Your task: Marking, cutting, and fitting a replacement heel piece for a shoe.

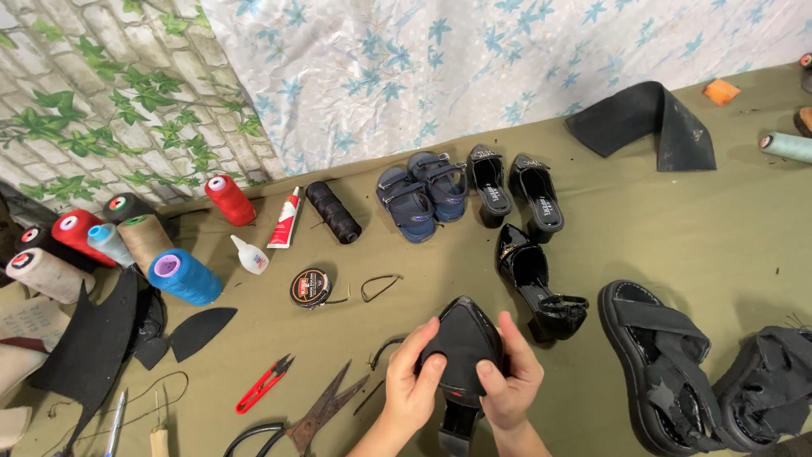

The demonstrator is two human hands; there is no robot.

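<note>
**A:** Both hands are low centre, over the olive-green cloth-covered desk. Your left hand and right hand hold one glossy black pointed-toe heeled shoe, sole side up, toe pointing away from you.

**B:** Grip state?

**A:** Left grip closed round the shoe's left edge, thumb pressed onto the matt black sole. Right grip closed on the right edge, thumb likewise on the sole, fingers wrapped behind. The block heel hangs below, between your wrists.

**B:** What lies near?

**A:** Just right of your right hand, the matching glossy black heeled shoe with an ankle strap lies on the desk, apart from the held one. Farther right, a chunky black cross-strap platform sandal, and beside it a second, badly torn black sandal. Beyond, a pair of blue strapped sandals and a pair of black slip-on heels stand side by side near the leaf-print sheet.

**B:** Tools?

**A:** Left of your left hand: dark old metal shears and red-handled thread snips. Above those, a round flat tin with a dark lid, a small white glue bottle, a red-and-white tube and a spool of black cord. Far left, a cluster of thread cones, the blue thread cone nearest you, with black cut sole pieces just below it.
</note>
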